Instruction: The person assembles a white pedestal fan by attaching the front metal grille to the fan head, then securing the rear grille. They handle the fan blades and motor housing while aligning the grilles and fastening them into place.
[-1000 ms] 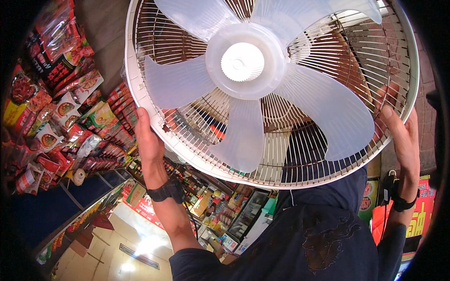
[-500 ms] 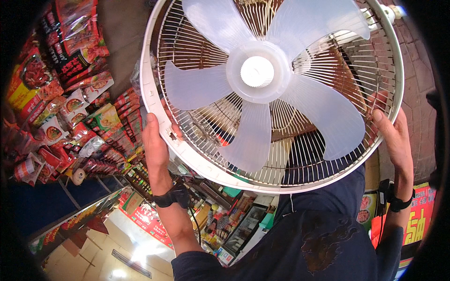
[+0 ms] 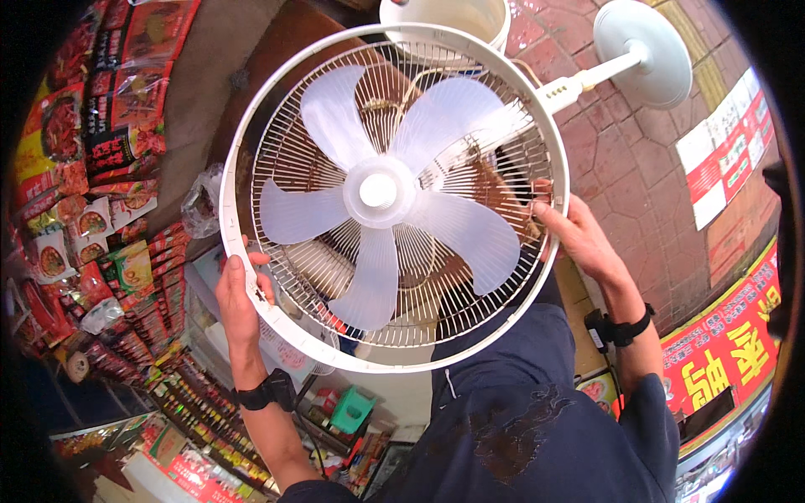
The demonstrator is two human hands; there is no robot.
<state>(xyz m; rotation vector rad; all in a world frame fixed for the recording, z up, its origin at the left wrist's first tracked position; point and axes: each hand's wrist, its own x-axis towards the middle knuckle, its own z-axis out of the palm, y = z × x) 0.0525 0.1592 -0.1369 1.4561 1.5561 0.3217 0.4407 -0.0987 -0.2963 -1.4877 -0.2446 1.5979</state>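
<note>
A white pedestal fan is held up before me, its pale translucent blades showing uncovered in front of the wire grille. Around the grille runs a white rim. My left hand is closed on the rim's lower left, thumb in front and some fingertips showing just inside it. On the right side my right hand grips the rim with its thumb over the wires; its other fingers are partly hidden behind. From the fan's upper right a pole leads to a round pale base above the paving.
Packaged foods hang and stack along the left. A white bucket stands past the fan's top, beside reddish paving. At lower right is a red and yellow sign; a green basket sits on a shelf below the fan.
The fan has shifted left and looks smaller in view, with both hands still on its rim. The pole, round base and bucket have come into view as my view shifted.
</note>
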